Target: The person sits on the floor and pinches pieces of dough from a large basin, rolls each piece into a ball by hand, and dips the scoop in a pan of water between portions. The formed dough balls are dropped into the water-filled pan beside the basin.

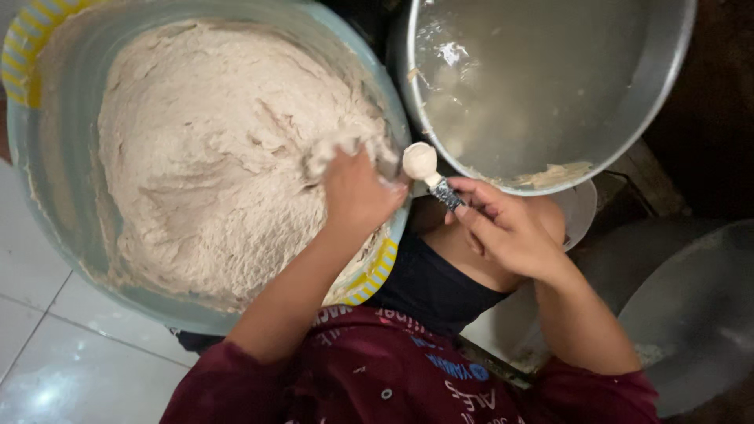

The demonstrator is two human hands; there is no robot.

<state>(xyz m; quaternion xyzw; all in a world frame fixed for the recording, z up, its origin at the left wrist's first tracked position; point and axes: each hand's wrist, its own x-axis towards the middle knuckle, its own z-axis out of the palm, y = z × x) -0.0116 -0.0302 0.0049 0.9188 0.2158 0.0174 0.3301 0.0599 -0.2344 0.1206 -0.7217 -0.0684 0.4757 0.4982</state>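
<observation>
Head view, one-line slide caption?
Left hand in dough inside big basin; right hand holds dough-coated spoon.

glossy white floor tiles [47, 345] bottom left w/ light glare; dark, dim bg top right.

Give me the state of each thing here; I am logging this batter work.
Large pale blue plastic tub: full of thick beige batter.
Round steel pan: holds cloudy water.
Small batter-coated spoon: raised, loaded.
Left hand: in the batter.
Right hand: gripping the spoon handle.
</observation>
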